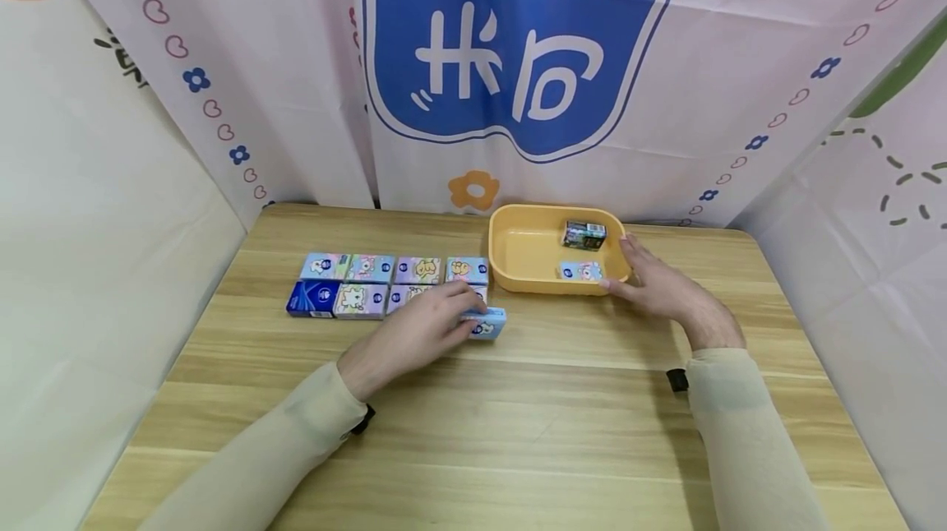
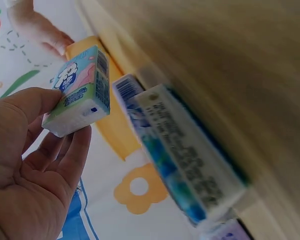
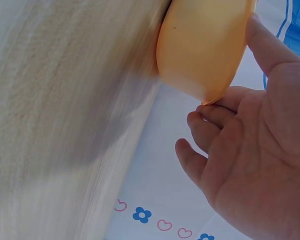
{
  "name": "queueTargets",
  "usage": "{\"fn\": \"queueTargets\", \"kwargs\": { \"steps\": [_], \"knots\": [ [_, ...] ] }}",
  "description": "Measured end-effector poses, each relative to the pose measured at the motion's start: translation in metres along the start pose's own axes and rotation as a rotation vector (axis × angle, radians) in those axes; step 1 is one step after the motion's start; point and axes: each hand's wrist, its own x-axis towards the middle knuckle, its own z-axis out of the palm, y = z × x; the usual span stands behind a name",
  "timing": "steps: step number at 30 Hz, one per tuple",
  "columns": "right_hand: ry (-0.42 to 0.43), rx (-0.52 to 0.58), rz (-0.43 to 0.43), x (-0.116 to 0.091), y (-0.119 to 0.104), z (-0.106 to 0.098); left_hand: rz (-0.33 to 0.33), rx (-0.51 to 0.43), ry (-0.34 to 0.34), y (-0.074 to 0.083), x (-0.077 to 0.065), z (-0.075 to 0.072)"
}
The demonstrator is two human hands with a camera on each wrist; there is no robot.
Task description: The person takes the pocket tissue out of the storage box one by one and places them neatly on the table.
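Observation:
My left hand point(image 1: 422, 321) pinches a light-blue pocket tissue pack point(image 1: 488, 325) between thumb and fingers, just in front of the right end of two rows of similar packs. In the left wrist view the held tissue pack point(image 2: 80, 82) shows a cartoon print and a pale side. At the right, my right hand point(image 1: 662, 280) holds the rim of a yellow plastic basin point(image 1: 525, 279) at its right end, thumb on the near side and fingers farther back. Inside the basin lie a dark pack point(image 1: 584, 236) and a light-blue tissue pack point(image 1: 580, 271).
Several tissue packs lie in two rows left of the basin, among them a dark-blue pack point(image 1: 312, 299) at the front left and a purple one point(image 1: 418, 270). My left hand partly covers the front row. Printed curtains point(image 1: 296, 103) hang behind the wooden table point(image 1: 533, 424).

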Motion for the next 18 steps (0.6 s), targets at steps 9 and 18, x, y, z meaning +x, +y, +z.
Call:
{"fn": "queueTargets", "kwargs": {
  "steps": [9,18],
  "knots": [
    [-0.006,0.002,0.014,0.002,0.001,0.001,-0.015,-0.017,-0.038,-0.010,-0.014,0.007],
    [-0.007,-0.003,0.025,0.002,0.001,0.000,-0.002,-0.018,-0.073,-0.023,-0.025,0.009]
  ]
}}
